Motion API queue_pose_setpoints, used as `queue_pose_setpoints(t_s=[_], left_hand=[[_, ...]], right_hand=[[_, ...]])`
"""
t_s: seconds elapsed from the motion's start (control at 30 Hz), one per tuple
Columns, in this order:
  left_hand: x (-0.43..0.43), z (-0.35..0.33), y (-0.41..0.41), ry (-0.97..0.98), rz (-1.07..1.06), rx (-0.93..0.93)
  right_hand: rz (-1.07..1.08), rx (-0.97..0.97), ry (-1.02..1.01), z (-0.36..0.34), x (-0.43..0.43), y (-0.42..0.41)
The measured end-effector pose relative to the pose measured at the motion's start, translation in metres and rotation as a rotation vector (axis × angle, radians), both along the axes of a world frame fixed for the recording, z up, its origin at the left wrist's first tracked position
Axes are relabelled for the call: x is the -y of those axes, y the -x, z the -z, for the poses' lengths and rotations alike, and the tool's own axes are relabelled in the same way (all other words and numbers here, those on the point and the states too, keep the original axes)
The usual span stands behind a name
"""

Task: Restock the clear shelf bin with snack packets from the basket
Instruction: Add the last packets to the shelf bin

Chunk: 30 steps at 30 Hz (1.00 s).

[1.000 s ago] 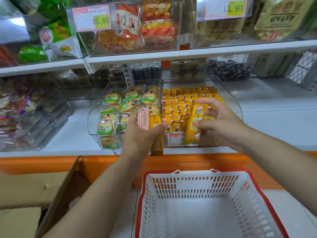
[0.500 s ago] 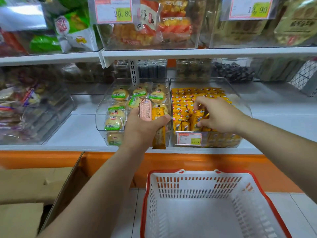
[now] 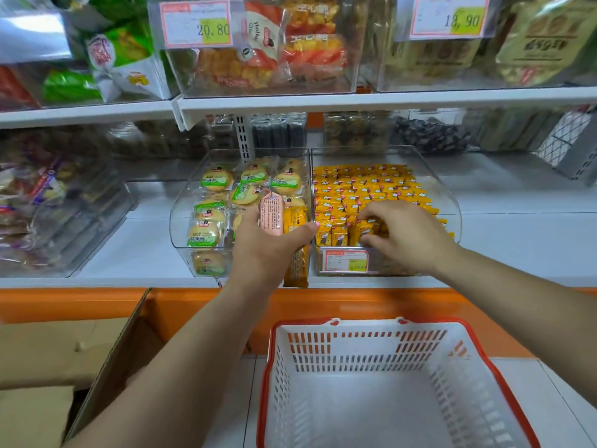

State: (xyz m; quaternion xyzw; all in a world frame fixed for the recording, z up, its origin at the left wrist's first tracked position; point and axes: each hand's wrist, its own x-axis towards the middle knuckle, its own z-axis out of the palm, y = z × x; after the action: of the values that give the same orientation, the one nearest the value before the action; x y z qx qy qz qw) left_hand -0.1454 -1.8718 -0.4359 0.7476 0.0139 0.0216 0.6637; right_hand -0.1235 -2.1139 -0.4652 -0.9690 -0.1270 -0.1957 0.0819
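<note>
right hand (image 3: 408, 236) curls into the clear bin (image 3: 452, 208), pinching a yellow packet (image 3: 366, 232).

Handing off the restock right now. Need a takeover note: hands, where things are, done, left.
Left hand: grips a bundle of packets, one pink and the rest orange, in front of the bins.
Right hand: inside the clear bin, pinching a yellow packet in the front row.
Basket: below the shelf; the visible part holds nothing.
Done: the bin is nearly full.
Left: seat this packet, then shelve the bundle; the pink one probably belongs elsewhere.
</note>
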Motion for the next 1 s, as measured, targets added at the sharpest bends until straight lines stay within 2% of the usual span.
queue_pose_setpoints(t_s=[0.07, 0.13, 0.27, 0.43, 0.6, 0.73, 0.9, 1.0], left_hand=[[0.003, 0.002, 0.000, -0.020, -0.009, 0.016], [0.004, 0.004, -0.001, -0.028, -0.012, 0.026], [0.009, 0.006, -0.003, -0.029, -0.004, 0.009], [0.014, 0.008, -0.002, -0.034, 0.006, -0.023], [0.015, 0.013, -0.005, -0.027, 0.018, -0.013], [0.016, 0.012, -0.005, 0.035, 0.043, -0.144], [0.025, 0.011, -0.002, 0.247, 0.158, -0.344], [0.027, 0.017, -0.004, 0.247, 0.277, -0.363]], right_hand=[[-0.002, 0.124, 0.041, 0.013, -0.003, 0.009], [-0.030, 0.155, 0.037, 0.030, -0.005, 0.018], [-0.057, 0.110, 0.121, 0.038, 0.003, 0.017], [-0.083, 0.019, 0.046, 0.029, 0.004, 0.012], [-0.078, 0.041, 0.043, 0.035, 0.001, 0.008], [-0.098, -0.039, 0.100, 0.044, -0.002, 0.009], [-0.025, -0.082, -0.099, 0.031, -0.005, 0.013], [0.001, -0.049, -0.475, 0.018, -0.011, 0.022]])
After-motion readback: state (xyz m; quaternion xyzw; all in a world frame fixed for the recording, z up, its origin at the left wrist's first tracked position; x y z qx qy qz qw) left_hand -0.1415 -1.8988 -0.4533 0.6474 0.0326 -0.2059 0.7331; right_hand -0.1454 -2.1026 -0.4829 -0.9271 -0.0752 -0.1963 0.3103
